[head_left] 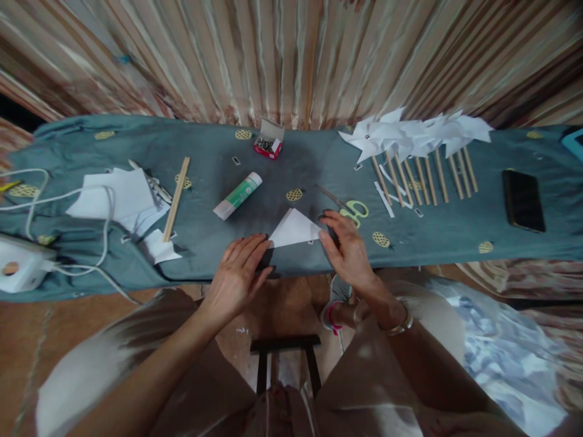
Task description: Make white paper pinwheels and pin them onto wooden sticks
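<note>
A white paper folded into a triangle point(294, 229) lies on the blue-grey cloth point(209, 230) near the table's front edge. My left hand point(239, 272) rests flat with stretched fingers, its fingertips touching the triangle's left corner. My right hand point(347, 247) presses its fingertips on the triangle's right corner, fingers extended. Neither hand grips anything. Scissors with pale green handles point(350, 208) lie just behind my right hand. A green and white glue stick point(238, 195) lies to the left of the paper.
Several white paper pinwheels on wooden sticks point(419, 152) lie at the back right. A black phone point(523, 199) sits far right. A small red box of pins point(268, 143) stands at the back. White paper sheets point(122, 197), a stick point(177, 197) and cables point(68, 200) lie left.
</note>
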